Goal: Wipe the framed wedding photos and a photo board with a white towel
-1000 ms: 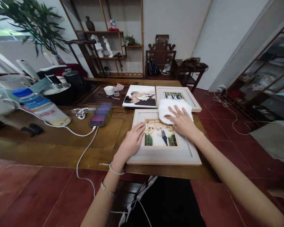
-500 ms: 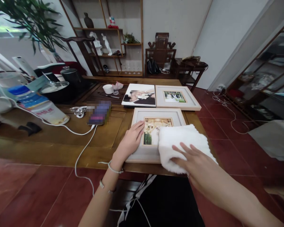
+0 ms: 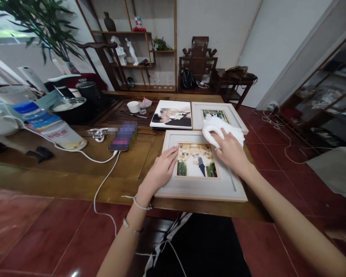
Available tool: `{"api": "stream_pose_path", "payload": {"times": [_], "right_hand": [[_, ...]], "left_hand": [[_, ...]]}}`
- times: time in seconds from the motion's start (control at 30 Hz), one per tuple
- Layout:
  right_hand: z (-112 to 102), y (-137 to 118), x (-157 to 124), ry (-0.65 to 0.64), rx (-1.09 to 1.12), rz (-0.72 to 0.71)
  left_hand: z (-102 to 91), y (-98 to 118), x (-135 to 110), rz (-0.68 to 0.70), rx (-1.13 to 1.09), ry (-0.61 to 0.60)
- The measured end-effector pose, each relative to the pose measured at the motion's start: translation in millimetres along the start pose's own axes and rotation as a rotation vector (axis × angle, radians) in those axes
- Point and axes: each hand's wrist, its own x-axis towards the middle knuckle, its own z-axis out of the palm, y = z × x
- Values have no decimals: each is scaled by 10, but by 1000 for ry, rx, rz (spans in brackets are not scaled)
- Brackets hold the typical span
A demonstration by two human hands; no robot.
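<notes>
A pale framed wedding photo (image 3: pixel 190 186) lies flat at the near edge of the wooden table (image 3: pixel 75 169). My left hand (image 3: pixel 161 171) rests on the frame's left border, fingers stretched flat, holding nothing. My right hand (image 3: pixel 230 152) presses a white cloth (image 3: pixel 223 129) against the frame's far right corner, fingers curled over the cloth. Two more pictures lie beyond it: an unframed photo panel (image 3: pixel 171 115) and a second pale frame (image 3: pixel 233 113), partly covered by the cloth.
A phone (image 3: pixel 122 136) with a white cable (image 3: pixel 100 192) lies left of the frames. Farther left are a printed bag (image 3: pixel 54 129), pots and a plant (image 3: pixel 37 23). A small white cup (image 3: pixel 133 106) stands behind. Shelves and a carved chair (image 3: pixel 197 61) line the back wall.
My right hand swept the cloth from the frame's far corner down to its near right side, then back up to the far right corner. My left hand stayed on the left border.
</notes>
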Motion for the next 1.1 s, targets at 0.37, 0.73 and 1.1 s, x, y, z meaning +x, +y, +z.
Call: {"api": "stream_pose_path", "payload": {"times": [0.37, 0.73, 1.1], "right_hand": [[-584, -507, -890, -192, 121, -314], [-344, -350, -807, -165, 123, -263], [88, 45, 48, -11, -15, -117]], "left_hand": [[14, -4, 6, -14, 3, -5], [0, -18, 1, 9, 0, -13], [-12, -6, 0, -8, 3, -21]]}}
